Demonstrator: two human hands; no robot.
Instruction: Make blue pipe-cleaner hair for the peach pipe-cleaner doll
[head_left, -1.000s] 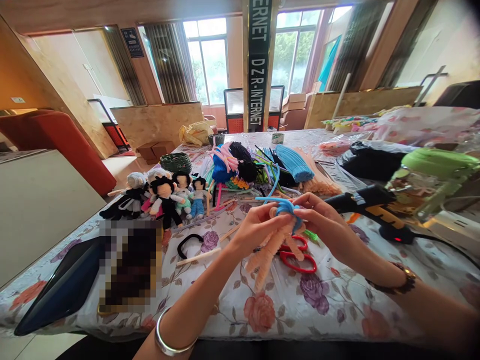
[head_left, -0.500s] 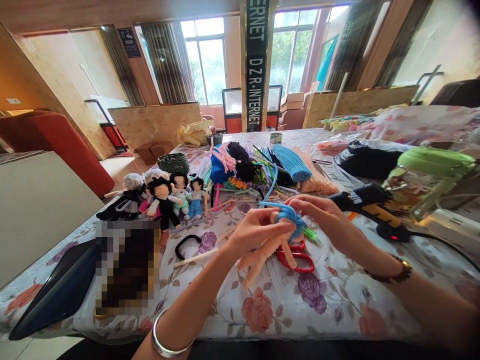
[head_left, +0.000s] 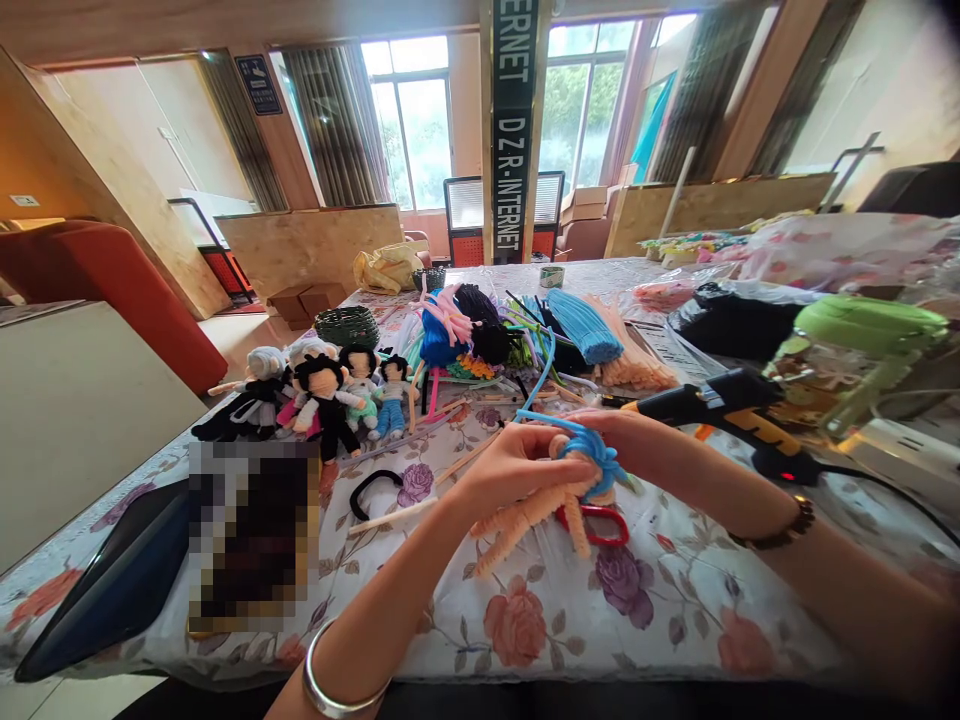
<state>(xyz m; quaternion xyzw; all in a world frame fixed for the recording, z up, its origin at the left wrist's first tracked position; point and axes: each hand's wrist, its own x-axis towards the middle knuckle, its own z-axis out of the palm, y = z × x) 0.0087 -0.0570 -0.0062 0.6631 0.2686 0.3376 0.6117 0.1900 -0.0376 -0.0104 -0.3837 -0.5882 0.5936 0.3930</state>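
Note:
My left hand (head_left: 514, 470) is closed around a peach pipe-cleaner doll (head_left: 536, 512), its fuzzy limbs hanging toward the tabletop. Blue pipe cleaner (head_left: 598, 462) is wound about the doll's head, and one blue strand (head_left: 551, 417) sticks out to the left above my fingers. From the right, my right hand (head_left: 660, 455) reaches behind the blue coils with its fingers bent against them; the fingertips are partly hidden. Red-handled scissors (head_left: 611, 540) lie under the doll, mostly covered by it.
A glue gun (head_left: 705, 398) with a red light lies right of my hands, its cord trailing right. Finished dolls (head_left: 326, 390) sit at left near a black pipe-cleaner piece (head_left: 358, 490). Bundles of pipe cleaners (head_left: 577, 325) are piled behind. A green-lidded container (head_left: 870, 325) stands at right.
The doll has shifted slightly right and tilted in my left hand. My right fingers have moved from above the blue coils to behind them. The scissors are more covered now.

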